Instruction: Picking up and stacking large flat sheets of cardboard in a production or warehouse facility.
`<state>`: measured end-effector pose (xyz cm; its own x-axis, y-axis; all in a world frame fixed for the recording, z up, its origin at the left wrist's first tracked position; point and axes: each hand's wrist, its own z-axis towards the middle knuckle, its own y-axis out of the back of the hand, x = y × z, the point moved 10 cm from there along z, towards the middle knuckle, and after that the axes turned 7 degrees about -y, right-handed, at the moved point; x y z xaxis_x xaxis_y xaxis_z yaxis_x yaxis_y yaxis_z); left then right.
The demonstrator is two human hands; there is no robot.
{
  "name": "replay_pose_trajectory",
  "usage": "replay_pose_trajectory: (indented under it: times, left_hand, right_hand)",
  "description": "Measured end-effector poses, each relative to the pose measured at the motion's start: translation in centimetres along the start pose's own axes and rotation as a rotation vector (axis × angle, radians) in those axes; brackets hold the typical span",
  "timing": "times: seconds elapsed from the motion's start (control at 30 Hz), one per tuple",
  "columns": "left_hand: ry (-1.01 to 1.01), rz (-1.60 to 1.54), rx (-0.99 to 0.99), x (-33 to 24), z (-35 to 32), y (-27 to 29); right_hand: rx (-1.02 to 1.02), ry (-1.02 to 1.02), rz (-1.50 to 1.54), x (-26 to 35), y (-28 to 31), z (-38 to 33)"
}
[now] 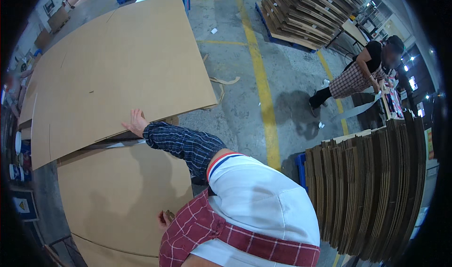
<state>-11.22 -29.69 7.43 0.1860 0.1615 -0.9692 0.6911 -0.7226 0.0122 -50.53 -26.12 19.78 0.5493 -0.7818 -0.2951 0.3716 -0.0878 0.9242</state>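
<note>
While two cardboard sheets (117, 69) overlap (upper one lifted), right hand (135, 123) lies flat, fingers spread, touching its near edge

A person in checked shorts (353, 78) stands beyond the yellow floor line (263, 93).

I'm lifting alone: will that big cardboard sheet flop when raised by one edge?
Likely yes: the cardboard sheet is wide and thin, touched only at its near edge by a hand. Probably light but unwieldy; its creases could fold.
</note>
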Motion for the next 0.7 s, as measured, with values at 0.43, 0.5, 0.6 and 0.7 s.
replay_pose_trajectory:
  times: [0.43,0.5,0.6,0.7]
  left_hand:
    - [-0.025,0.177,0.165,-0.3,0.3,-0.7]
    - [-0.011,0.256,0.189,0.2,0.5,-0.6]
    - [-0.066,0.098,0.174,0.9,0.5,-0.4]
    - [-0.059,0.299,0.184,-1.3,-0.3,-0.4]
  right_hand:
    - [0.037,0.011,0.072,0.3,-0.5,0.1]
    - [0.041,0.008,0.067,0.1,-0.8,0.1]
    - [-0.028,-0.003,0.004,-0.2,-1.0,0.2]
    - [-0.014,0.021,0.043,0.9,0.1,-0.1]
